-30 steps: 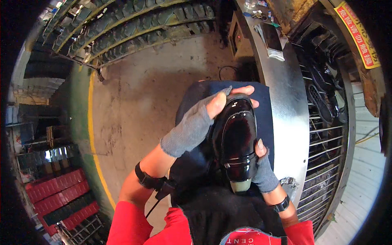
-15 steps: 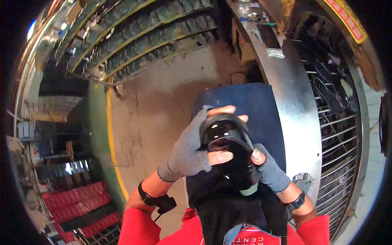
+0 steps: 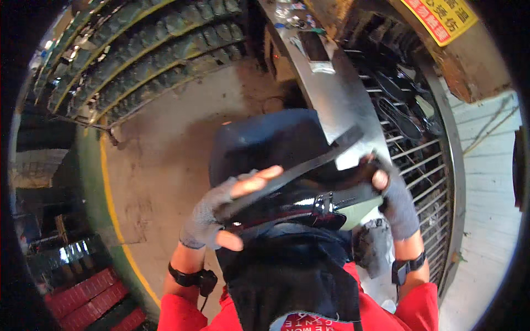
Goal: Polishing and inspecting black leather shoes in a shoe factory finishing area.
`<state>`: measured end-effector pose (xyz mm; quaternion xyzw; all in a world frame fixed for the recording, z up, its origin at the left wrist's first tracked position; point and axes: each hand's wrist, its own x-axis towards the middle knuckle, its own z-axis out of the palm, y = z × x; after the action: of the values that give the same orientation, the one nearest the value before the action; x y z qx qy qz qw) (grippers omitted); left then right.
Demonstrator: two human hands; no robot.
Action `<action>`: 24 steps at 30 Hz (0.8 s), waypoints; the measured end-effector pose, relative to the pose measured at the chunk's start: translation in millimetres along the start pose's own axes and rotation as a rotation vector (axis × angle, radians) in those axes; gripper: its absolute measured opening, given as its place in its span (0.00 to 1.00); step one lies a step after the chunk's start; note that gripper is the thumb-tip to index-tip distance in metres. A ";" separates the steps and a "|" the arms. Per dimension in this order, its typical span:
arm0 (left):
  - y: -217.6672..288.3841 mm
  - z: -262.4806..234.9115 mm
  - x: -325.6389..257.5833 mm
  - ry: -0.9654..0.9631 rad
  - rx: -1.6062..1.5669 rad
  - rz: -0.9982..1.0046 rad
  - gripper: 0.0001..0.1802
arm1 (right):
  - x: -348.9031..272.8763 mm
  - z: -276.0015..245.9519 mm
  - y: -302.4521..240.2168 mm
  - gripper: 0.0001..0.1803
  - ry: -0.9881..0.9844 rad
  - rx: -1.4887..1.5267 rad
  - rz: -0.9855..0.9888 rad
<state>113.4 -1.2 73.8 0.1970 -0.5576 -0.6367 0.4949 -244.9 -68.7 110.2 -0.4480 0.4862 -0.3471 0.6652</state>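
Observation:
A glossy black shoe (image 3: pixel 301 207) lies crosswise above my lap, with a pale green shoe last (image 3: pixel 361 212) showing at its opening. Along its far side runs a long dark band (image 3: pixel 298 172), like a sole edge, blurred; whether it is joined all along I cannot tell. My left hand (image 3: pixel 223 209), in a grey fingerless glove, grips the left end, fingers over the band and thumb beneath. At the heel end, my right hand (image 3: pixel 393 196), gloved the same way, is closed round the shoe, its fingers partly hidden. Dark blue cloth (image 3: pixel 265 135) covers my lap.
On the right, a metal bench (image 3: pixel 345 94) carries a dark flat object (image 3: pixel 314 47), with a barred rack (image 3: pixel 425 165) holding dark soles beside it. Shelves (image 3: pixel 149 49) of shoe-shaped pieces stand far left. Red slatted pieces (image 3: pixel 91 295) lie lower left. A grey plastic bag (image 3: pixel 372 248) sits near my right forearm.
The shoe has turned from toe-away to crosswise, toe end left. My hands have moved apart, the left to its left end and the right to the heel. The view has swung right.

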 end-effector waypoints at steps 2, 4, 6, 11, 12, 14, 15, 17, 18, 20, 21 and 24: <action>-6.8 13.8 24.2 -0.030 -0.099 -0.153 0.63 | 19.4 -2.9 -28.5 0.47 -0.001 -0.216 -0.063; -39.2 40.6 44.2 0.223 -0.128 -0.191 0.63 | 34.7 5.3 -37.0 0.45 -0.167 -0.469 -0.167; -70.1 36.9 53.4 0.316 0.042 -0.236 0.57 | 42.8 19.7 -26.0 0.49 -0.292 -0.629 -0.198; -85.0 34.1 67.3 0.361 0.011 -0.122 0.48 | 42.2 22.3 -27.9 0.51 -0.349 -0.679 -0.271; -85.0 36.2 67.3 0.402 0.106 -0.165 0.44 | 43.8 25.2 -29.4 0.49 -0.365 -0.718 -0.300; -83.5 40.8 73.4 0.471 0.282 -0.115 0.29 | 46.8 32.1 -33.0 0.49 -0.391 -0.748 -0.253; -86.0 43.9 76.1 0.469 0.288 -0.116 0.29 | 48.5 35.1 -34.1 0.49 -0.410 -0.788 -0.203; -86.7 50.9 78.6 0.592 0.276 -0.008 0.24 | 48.3 39.6 -27.6 0.48 -0.386 -0.800 -0.285; -79.7 51.4 78.5 0.556 0.355 0.009 0.24 | 46.5 42.4 -28.2 0.47 -0.368 -0.850 -0.328; -69.8 55.0 78.7 0.554 0.385 0.009 0.25 | 45.2 50.1 -29.7 0.44 -0.329 -0.901 -0.457; -67.3 56.6 75.8 0.555 0.412 0.016 0.26 | 44.2 53.6 -30.4 0.44 -0.330 -0.888 -0.455; -62.0 56.4 64.6 0.546 0.342 -0.070 0.40 | 42.4 64.5 -37.1 0.42 -0.354 -0.863 -0.469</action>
<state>14.8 -34.0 54.0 0.4598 -0.4962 -0.4740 0.5636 -171.9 -103.3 138.7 -0.8300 0.3516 -0.1738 0.3965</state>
